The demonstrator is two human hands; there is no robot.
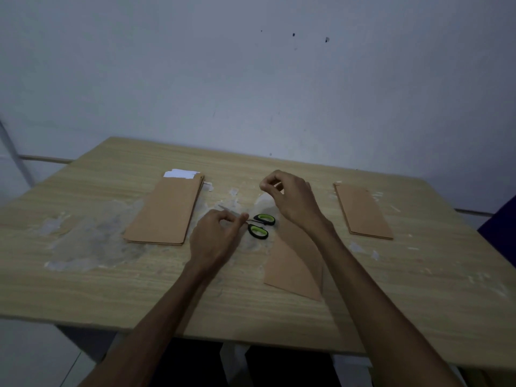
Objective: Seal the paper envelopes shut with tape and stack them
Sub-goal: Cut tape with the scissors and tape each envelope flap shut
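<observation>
A single brown paper envelope (290,272) lies on the table in front of me, partly under my right forearm. My right hand (293,202) hovers above its far end and pinches one end of a faint clear tape strip (258,201) between thumb and forefinger. My left hand (217,238) is lower and to the left, fingers curled, and seems to pinch the strip's other end just over the scissors. The black-and-green scissors (261,226) lie flat between my hands, blades pointing away to the left and partly hidden by my left fingers.
A stack of brown envelopes (167,213) with white paper sticking out at the far end lies left. A thinner envelope stack (363,210) lies right. The wooden table (111,289) carries dull residue patches. A wall stands close behind; a dark blue object (502,222) is at the right edge.
</observation>
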